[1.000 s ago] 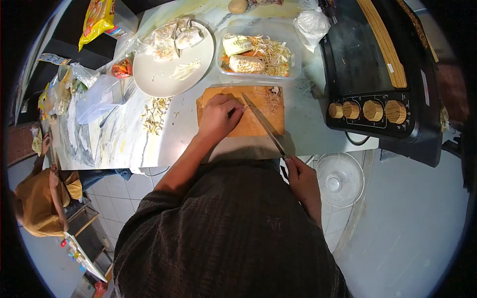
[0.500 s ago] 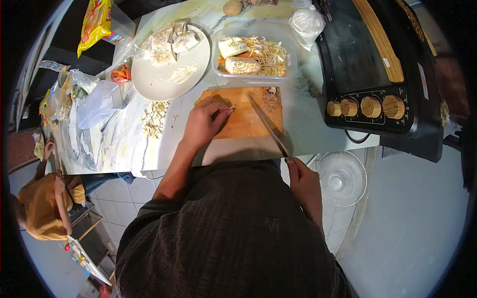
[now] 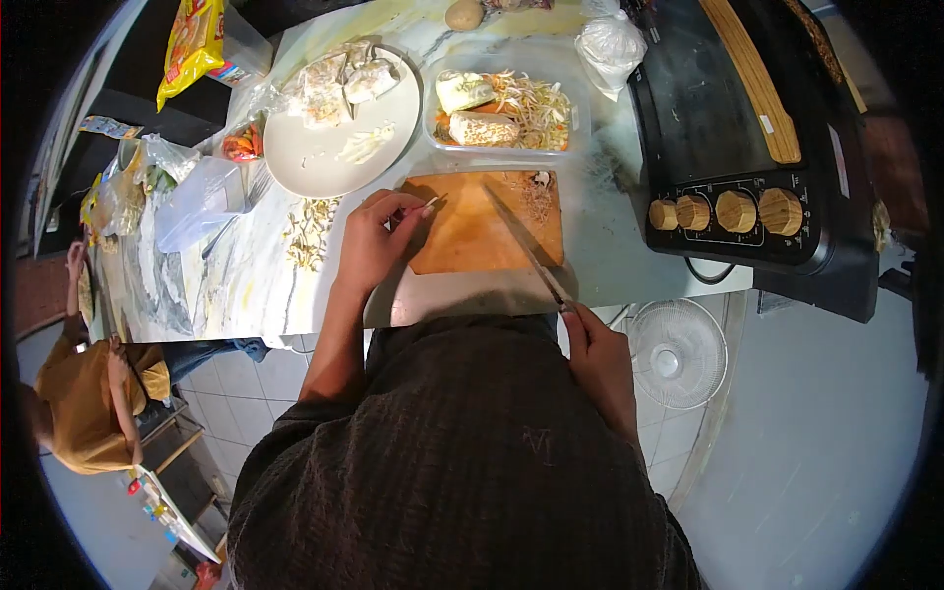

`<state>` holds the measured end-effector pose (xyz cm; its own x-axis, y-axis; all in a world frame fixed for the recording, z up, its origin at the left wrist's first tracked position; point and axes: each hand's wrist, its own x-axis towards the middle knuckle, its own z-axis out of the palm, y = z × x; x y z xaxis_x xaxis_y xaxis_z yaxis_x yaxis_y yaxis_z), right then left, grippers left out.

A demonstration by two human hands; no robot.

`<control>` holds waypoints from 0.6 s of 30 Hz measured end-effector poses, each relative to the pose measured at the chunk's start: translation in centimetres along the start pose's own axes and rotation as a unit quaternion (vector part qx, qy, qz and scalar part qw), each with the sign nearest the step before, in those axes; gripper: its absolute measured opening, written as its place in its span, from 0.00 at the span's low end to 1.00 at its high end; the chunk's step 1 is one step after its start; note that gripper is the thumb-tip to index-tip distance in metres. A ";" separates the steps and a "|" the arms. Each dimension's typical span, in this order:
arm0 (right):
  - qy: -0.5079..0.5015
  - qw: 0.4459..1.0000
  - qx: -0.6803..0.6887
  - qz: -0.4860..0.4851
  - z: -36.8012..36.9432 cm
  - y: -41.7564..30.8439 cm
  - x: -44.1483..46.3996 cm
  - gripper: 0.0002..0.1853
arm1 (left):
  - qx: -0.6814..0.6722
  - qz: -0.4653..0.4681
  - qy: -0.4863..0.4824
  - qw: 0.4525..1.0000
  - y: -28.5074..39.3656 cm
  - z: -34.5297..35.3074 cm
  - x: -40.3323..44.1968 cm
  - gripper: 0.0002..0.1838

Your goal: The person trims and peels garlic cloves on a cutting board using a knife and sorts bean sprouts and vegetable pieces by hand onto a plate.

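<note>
A small pale piece of food (image 3: pixel 431 203) is pinched between the thumb and finger of my left hand (image 3: pixel 377 239), at the left edge of the wooden cutting board (image 3: pixel 457 236). Its exact kind is too small to make out. My right hand (image 3: pixel 598 359), below the counter edge, grips the handle of a long knife (image 3: pixel 531 253). The blade slants up and left across the board, its tip near the upper middle. Brownish scraps (image 3: pixel 537 197) lie at the board's upper right corner.
Behind the board stand a plate (image 3: pixel 295 177) and a clear container (image 3: pixel 580 108) of bean sprouts and other food. Loose trimmings (image 3: pixel 310 236) lie at left. A black oven (image 3: pixel 728 246) flanks the right; a fan (image 3: pixel 669 364) stands below. Another person (image 3: pixel 93 413) is at far left.
My left hand has drawn left and slightly up, carrying the small pale piece away from the board's middle. The right hand and knife have hardly moved.
</note>
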<state>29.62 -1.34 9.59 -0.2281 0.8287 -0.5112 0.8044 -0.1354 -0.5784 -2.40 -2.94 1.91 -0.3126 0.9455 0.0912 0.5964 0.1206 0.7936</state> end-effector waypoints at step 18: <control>0.066 0.997 0.023 0.024 -1.0 1.9 -0.8 0.20 | -0.080 0.131 0.045 0.987 7.1 1.5 10.6 0.06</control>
<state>31.88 -1.71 9.46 -0.1135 0.8847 -0.4522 0.7855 -0.1988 -0.5861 -0.35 8.39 7.61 -0.2319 0.9059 0.3545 0.5431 -0.1817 0.8198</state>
